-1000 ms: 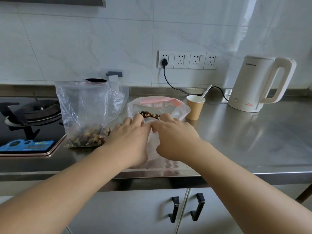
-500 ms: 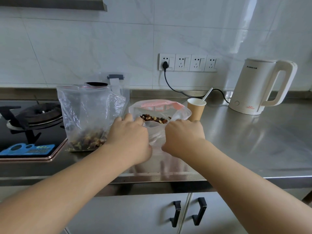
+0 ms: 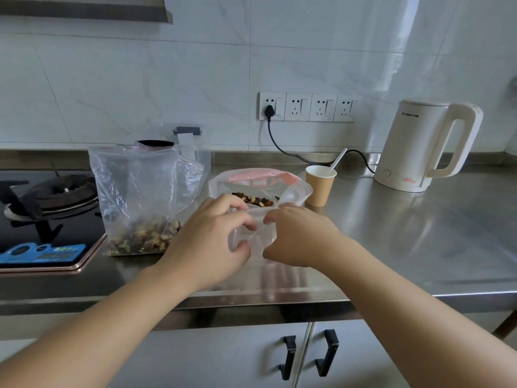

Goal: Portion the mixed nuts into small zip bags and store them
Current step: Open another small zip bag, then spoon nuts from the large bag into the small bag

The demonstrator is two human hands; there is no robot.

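a big clear bag of nuts (image 3: 140, 208) stands by the stove (image 3: 47, 197), then the left hand (image 3: 212, 242) and right hand (image 3: 299, 236) each pinch the small zip bag (image 3: 253, 236) on the counter (image 3: 419, 233), before the paper cup (image 3: 320, 184) and kettle (image 3: 419, 147).

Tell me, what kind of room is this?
It looks like a home kitchen. There's a gas stove burner on the left, an electric kettle plugged in by the tiled wall, and a steel countertop with cabinets underneath.

left hand (image 3: 215, 236) + right hand (image 3: 296, 236): pinch small zip bag (image 3: 253, 236) | large nut bag (image 3: 140, 203): 9 o'clock | paper cup (image 3: 319, 186): 1 o'clock | kettle (image 3: 419, 147): 2 o'clock
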